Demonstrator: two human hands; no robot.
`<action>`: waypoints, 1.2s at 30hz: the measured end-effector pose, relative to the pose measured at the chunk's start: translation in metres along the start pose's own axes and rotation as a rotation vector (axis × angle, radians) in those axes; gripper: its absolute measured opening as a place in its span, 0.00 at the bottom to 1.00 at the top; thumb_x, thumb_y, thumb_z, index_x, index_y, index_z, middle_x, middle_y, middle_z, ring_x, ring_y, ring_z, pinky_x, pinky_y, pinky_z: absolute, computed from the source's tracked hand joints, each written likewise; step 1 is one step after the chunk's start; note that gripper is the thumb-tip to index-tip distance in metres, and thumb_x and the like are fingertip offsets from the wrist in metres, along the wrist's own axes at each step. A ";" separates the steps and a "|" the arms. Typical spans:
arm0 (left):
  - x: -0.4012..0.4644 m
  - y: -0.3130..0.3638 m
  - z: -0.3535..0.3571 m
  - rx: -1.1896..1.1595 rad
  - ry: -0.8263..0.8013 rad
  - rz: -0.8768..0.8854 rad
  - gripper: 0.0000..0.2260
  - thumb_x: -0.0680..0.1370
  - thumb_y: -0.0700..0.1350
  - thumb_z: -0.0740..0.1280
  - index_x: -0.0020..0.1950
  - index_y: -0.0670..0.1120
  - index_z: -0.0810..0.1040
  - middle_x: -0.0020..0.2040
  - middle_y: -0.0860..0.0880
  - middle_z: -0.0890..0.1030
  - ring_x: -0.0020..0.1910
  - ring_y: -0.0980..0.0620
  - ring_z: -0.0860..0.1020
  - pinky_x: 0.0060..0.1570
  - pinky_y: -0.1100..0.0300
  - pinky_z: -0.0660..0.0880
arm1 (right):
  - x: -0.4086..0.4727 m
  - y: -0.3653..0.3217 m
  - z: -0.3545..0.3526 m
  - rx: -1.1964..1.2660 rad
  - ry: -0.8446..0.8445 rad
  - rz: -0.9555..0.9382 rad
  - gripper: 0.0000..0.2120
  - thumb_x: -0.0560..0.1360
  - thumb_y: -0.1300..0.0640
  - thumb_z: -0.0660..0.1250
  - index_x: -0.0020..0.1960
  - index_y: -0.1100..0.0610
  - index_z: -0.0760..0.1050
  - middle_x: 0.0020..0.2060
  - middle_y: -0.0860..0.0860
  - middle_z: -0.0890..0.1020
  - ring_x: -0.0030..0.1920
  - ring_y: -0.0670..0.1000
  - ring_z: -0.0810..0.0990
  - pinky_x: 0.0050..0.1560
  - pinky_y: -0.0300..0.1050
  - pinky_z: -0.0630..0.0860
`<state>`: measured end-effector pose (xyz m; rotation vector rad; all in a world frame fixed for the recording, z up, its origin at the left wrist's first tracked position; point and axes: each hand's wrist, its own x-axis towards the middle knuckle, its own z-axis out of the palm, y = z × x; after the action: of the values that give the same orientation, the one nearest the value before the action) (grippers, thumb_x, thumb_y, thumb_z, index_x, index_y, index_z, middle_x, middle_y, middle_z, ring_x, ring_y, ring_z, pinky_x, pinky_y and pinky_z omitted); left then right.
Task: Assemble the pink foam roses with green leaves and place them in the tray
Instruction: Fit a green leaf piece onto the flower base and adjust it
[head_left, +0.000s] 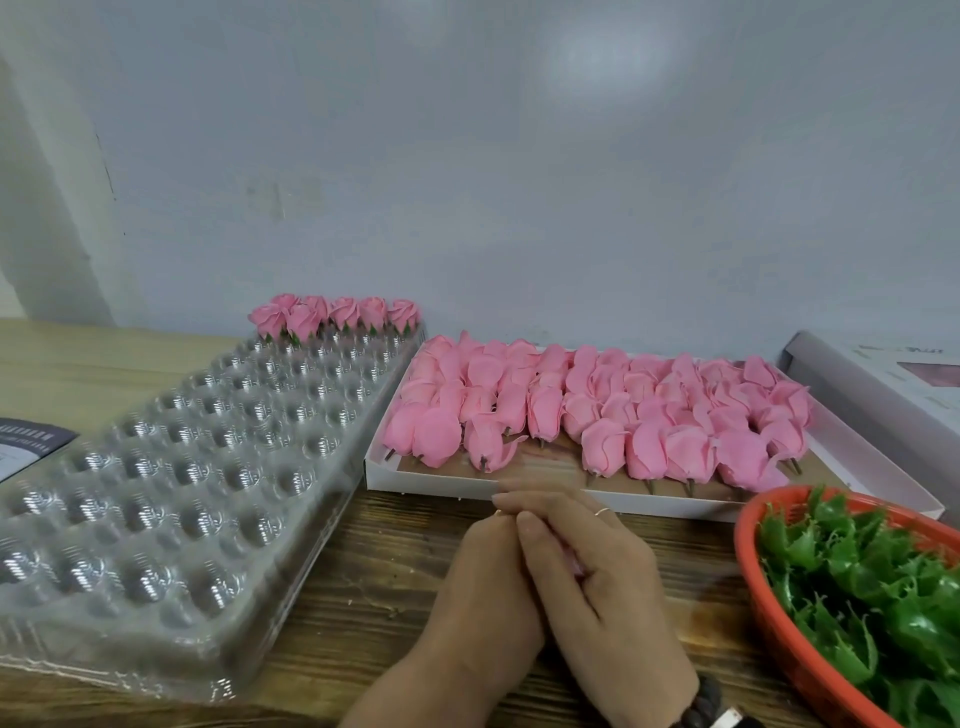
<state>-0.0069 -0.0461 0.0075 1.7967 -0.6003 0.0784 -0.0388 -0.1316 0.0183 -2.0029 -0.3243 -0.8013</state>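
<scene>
Both hands meet low on the bench, left hand (485, 587) and right hand (597, 566) in a narrow grip hiding something pinkish, loose roses (597, 410) at twelve o'clock, clear tray (156, 493) at nine.

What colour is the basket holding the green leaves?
Red-orange: the basket at lower right, seen in the head view.

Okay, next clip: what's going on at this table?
A person is putting pink foam roses together with green leaves. Both hands, left and right, are pressed together at the table's front, with a bit of pink showing between them. The clear tray on the left has finished roses only in its far row. Loose roses fill the white box, and leaves sit in the red basket.
</scene>
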 end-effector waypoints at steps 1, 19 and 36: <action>-0.001 0.003 0.000 -0.013 0.016 0.012 0.12 0.67 0.47 0.61 0.29 0.62 0.78 0.33 0.63 0.81 0.34 0.66 0.79 0.34 0.68 0.73 | 0.000 0.000 0.001 -0.003 -0.004 0.007 0.15 0.74 0.49 0.56 0.50 0.49 0.81 0.49 0.40 0.81 0.54 0.41 0.78 0.56 0.36 0.72; 0.002 0.016 -0.010 -0.502 0.161 -0.202 0.02 0.70 0.39 0.72 0.37 0.41 0.82 0.34 0.46 0.83 0.33 0.54 0.80 0.34 0.61 0.77 | 0.002 0.000 -0.006 0.099 0.052 0.049 0.18 0.76 0.46 0.54 0.64 0.45 0.70 0.58 0.37 0.76 0.59 0.38 0.74 0.55 0.26 0.67; 0.003 0.015 -0.009 -1.107 0.124 -0.556 0.25 0.66 0.55 0.67 0.57 0.41 0.80 0.53 0.40 0.81 0.53 0.45 0.79 0.59 0.50 0.73 | 0.000 0.007 0.008 0.034 -0.036 0.092 0.13 0.64 0.55 0.68 0.46 0.45 0.72 0.43 0.43 0.77 0.43 0.41 0.77 0.40 0.25 0.69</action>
<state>-0.0088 -0.0415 0.0246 0.8033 0.0170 -0.4419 -0.0321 -0.1292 0.0103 -1.9873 -0.2625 -0.6987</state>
